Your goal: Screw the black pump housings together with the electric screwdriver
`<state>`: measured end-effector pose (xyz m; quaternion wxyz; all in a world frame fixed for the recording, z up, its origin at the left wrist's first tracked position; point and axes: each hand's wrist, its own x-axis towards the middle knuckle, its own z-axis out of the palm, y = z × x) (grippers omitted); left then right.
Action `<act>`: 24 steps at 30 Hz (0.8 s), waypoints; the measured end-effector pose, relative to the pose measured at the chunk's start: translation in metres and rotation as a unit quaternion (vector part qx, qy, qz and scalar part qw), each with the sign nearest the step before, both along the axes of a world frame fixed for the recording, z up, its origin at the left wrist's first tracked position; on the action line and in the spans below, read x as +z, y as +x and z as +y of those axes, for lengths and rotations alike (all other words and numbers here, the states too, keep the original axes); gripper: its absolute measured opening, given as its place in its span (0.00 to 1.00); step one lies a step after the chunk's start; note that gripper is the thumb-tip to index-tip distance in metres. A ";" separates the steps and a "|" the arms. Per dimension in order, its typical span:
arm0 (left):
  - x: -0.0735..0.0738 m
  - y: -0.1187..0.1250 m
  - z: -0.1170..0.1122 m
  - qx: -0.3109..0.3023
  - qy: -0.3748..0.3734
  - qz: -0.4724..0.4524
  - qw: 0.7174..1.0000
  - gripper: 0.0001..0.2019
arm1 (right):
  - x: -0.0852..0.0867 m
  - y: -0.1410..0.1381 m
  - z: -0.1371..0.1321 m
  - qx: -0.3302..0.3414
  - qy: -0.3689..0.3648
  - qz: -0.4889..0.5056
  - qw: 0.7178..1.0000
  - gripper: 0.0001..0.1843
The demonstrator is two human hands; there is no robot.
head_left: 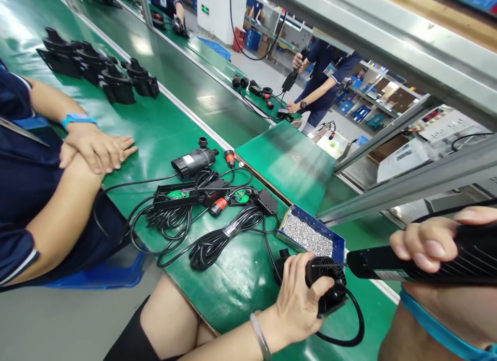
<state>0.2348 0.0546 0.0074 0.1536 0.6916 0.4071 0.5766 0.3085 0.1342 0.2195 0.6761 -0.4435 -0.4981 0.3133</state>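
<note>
My left hand is wrapped round a black pump housing with a grille, tilted on the green table. A thick black cable loops out of the housing. In my right hand is a black electric screwdriver, its thin bit reaching across the grille; whether the tip touches a screw cannot be made out. Just behind the housing stands a blue tray of small silver screws. Left of my left hand lies a coiled black cable bound with a clear tie.
A black pump, open boxes with green circuit boards and red-black connectors crowd the table. A co-worker's crossed hands rest at left, near several black housings. A metal post slants at right; another co-worker works beyond.
</note>
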 end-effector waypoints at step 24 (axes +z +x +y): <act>-0.001 -0.002 0.001 0.000 0.000 0.003 1.000 0.24 | -0.002 -0.005 0.006 0.057 -0.058 -0.008 0.997 0.23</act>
